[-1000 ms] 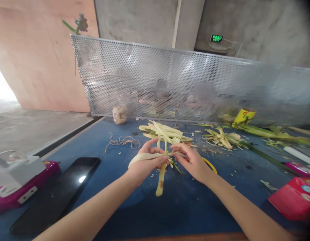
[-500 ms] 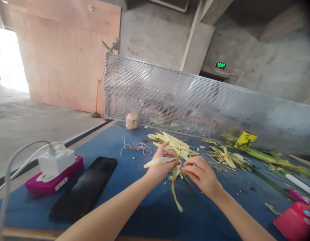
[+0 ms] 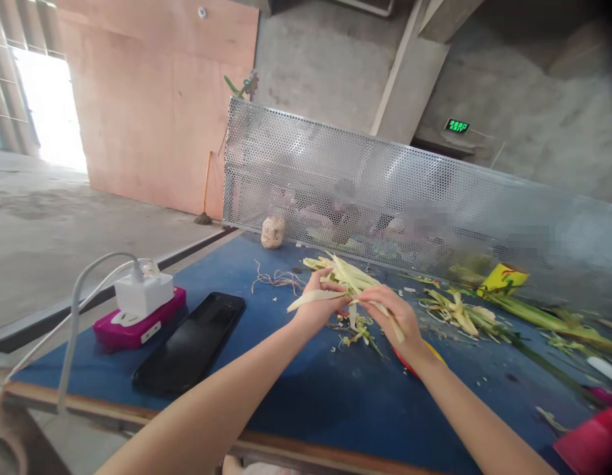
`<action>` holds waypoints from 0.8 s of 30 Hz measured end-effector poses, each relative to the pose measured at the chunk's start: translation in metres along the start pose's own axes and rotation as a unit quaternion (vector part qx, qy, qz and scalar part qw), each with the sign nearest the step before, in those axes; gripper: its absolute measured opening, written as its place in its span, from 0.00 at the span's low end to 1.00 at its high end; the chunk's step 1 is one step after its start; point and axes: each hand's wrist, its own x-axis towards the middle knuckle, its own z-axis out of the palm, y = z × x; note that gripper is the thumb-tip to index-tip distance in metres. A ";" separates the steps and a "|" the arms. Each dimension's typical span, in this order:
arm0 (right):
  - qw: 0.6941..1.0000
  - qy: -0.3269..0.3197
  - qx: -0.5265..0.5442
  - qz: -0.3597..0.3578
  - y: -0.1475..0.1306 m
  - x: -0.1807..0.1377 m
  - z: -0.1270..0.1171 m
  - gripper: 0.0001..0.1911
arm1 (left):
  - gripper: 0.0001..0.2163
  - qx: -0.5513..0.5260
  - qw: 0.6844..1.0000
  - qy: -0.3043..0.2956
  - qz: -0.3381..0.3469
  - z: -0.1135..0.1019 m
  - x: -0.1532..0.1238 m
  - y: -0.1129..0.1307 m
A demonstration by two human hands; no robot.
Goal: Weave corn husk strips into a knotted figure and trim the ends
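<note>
Both hands meet over the blue table (image 3: 336,402), working on a small piece of pale yellow-green leaf strips (image 3: 353,315). My left hand (image 3: 320,305) is closed on one flat strip (image 3: 310,299) that sticks out to the left. My right hand (image 3: 392,313) pinches the same bundle from the right, with another strip running under its fingers. Short ends hang down between the hands. A pile of loose leaf strips (image 3: 343,272) lies just behind the hands.
A black phone (image 3: 192,342) lies left of my arms, beside a white charger (image 3: 142,292) on a pink box (image 3: 138,324). A perforated metal screen (image 3: 385,191) lines the far edge, with people behind it. Leaf scraps (image 3: 454,310), long green stalks (image 3: 543,316), string (image 3: 276,280), a twine ball (image 3: 273,231), a yellow cup (image 3: 501,278).
The view has swung left and up. The long strip that hung down between my hands is now drawn up short. Both hands keep their hold on the leaf piece.
</note>
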 end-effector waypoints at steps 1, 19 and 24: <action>0.998 0.008 0.032 0.045 0.004 0.001 0.002 0.07 | 0.30 0.009 1.000 0.001 0.004 0.000 0.001 -0.001; 0.949 -0.100 0.194 0.226 0.014 -0.012 -0.006 0.11 | 0.30 0.161 0.983 -0.076 0.039 0.009 -0.010 0.003; 0.914 -0.082 0.277 0.285 0.009 -0.013 -0.006 0.12 | 0.26 0.208 0.975 -0.072 0.028 0.008 -0.009 -0.001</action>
